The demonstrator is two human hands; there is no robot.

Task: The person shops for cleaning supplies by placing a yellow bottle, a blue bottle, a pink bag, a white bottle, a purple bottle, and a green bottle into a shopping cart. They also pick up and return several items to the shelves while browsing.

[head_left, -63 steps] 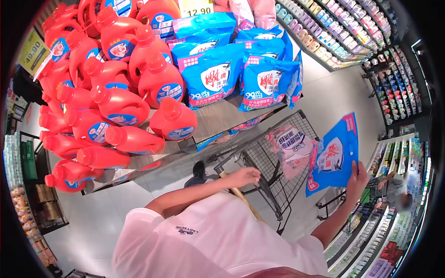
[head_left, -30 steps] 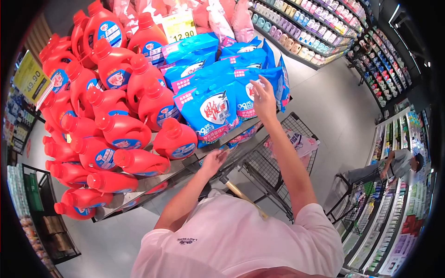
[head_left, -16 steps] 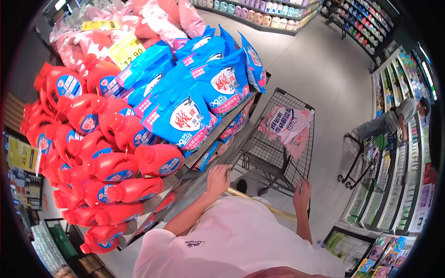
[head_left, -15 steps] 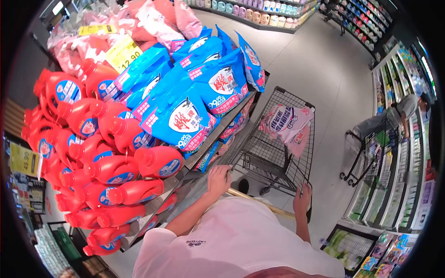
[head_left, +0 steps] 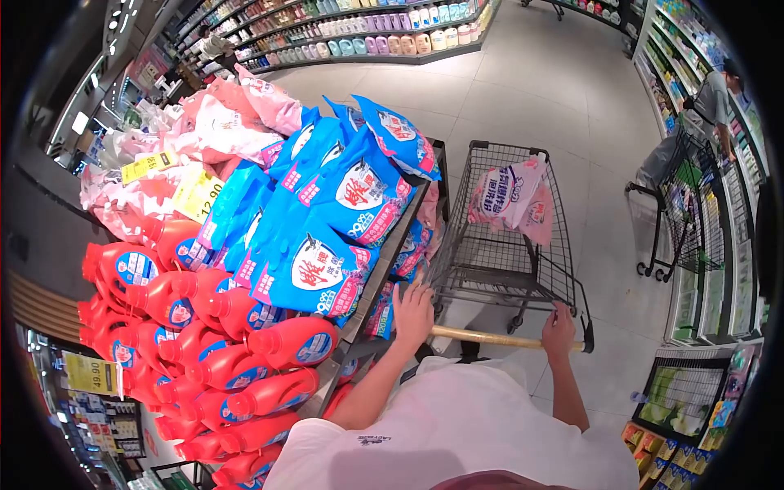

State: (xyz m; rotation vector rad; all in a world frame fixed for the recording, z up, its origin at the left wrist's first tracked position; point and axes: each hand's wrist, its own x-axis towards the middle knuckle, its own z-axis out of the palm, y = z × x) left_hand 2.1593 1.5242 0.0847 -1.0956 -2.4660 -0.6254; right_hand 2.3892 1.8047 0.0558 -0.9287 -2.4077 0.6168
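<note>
My left hand (head_left: 414, 314) is at the left end of the cart's yellow handle bar (head_left: 482, 336), with its fingers extended and slightly apart, beside the display. Near the bar's right end, my right hand (head_left: 559, 331) is closed around it. A pink and white bag (head_left: 513, 200) lies in the black wire shopping cart (head_left: 490, 273). Left of the cart stands a display with blue detergent bags (head_left: 314, 265), red bottles (head_left: 290, 343) and pink bags (head_left: 216, 118).
A person (head_left: 709, 102) leans toward the right shelves (head_left: 710, 302) beside another cart (head_left: 694, 204). Bottle shelves (head_left: 384, 41) run along the back. Yellow price tags (head_left: 91, 374) hang by the display, whose dark edge (head_left: 388, 261) is close to my cart's left side.
The view has shifted, bringing more of the back shelves into sight. My left hand's fingers have extended from their curled hold. My right hand now sits on the bar, inward from the cart's corner.
</note>
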